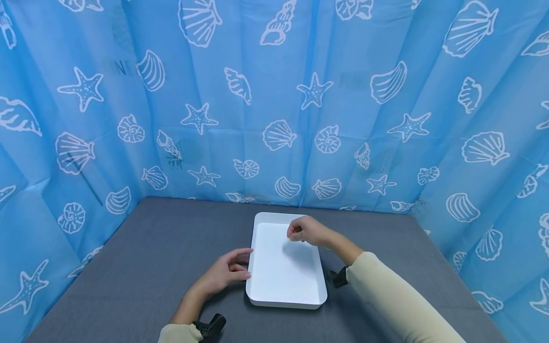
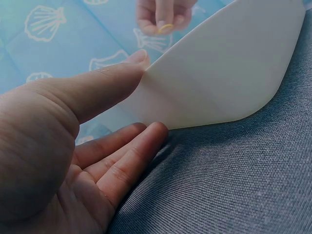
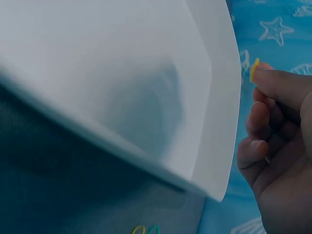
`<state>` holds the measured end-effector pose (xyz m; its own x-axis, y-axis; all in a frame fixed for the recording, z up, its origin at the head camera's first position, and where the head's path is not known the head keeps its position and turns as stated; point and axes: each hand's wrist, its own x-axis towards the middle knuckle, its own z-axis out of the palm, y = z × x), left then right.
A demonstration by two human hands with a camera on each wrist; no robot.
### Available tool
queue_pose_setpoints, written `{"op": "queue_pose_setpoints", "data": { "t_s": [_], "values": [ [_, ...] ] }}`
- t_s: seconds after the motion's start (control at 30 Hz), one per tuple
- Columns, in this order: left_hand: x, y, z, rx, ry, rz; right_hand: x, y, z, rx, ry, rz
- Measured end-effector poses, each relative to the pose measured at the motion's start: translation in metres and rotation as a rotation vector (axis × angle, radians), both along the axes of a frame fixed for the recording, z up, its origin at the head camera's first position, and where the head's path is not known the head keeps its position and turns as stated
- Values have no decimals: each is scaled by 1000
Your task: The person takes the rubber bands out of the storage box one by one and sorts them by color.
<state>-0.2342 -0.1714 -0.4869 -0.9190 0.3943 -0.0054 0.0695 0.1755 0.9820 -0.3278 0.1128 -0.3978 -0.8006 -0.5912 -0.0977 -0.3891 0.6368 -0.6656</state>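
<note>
A white rectangular tray (image 1: 285,281) with low walls lies on the grey cloth. My left hand (image 1: 225,272) is at its left wall; in the left wrist view the thumb (image 2: 109,90) touches the rim and the fingertips (image 2: 157,131) meet the wall's foot from outside. Above the tray's far right part, my right hand (image 1: 310,231) pinches a small, thin yellow loop (image 3: 254,69) between thumb and forefinger. The same loop (image 2: 165,29) looks curved in the left wrist view; most of it is hidden by the fingers.
Beyond the tray's right wall, a yellow loop (image 3: 139,229) and a green loop (image 3: 153,229) lie on the cloth, cut off by the frame's edge. A blue curtain (image 1: 257,95) with white shells and starfish hangs round the back and sides of the grey-covered table (image 1: 180,233).
</note>
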Motion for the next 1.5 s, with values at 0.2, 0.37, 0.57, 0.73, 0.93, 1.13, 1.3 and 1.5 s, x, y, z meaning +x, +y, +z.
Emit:
{"op": "queue_pose_setpoints", "data": {
  "t_s": [0.2,0.37,0.57,0.73,0.93,1.13,1.3,1.5],
  "values": [
    [-1,0,-1,-14,2,-1,-1,25,0,-64,41,-29],
    [-2,-1,-3,-18,-6,5,-2,43,-5,-94,73,-58],
    [-2,-2,-4,-15,-11,9,1,61,-10,-135,61,-94],
    [-2,-2,-4,-12,-10,5,4,75,-15,-149,89,-95],
    [-1,-2,-3,-12,-9,3,6,92,-25,-154,99,-137],
    [-2,-1,-3,-3,-16,-3,11,105,-36,-193,79,-178],
    [-3,0,-3,-10,-15,5,14,116,-41,-211,79,-218],
    [-2,-1,-3,-7,-25,2,19,129,-47,-190,95,-268]
  ]
}}
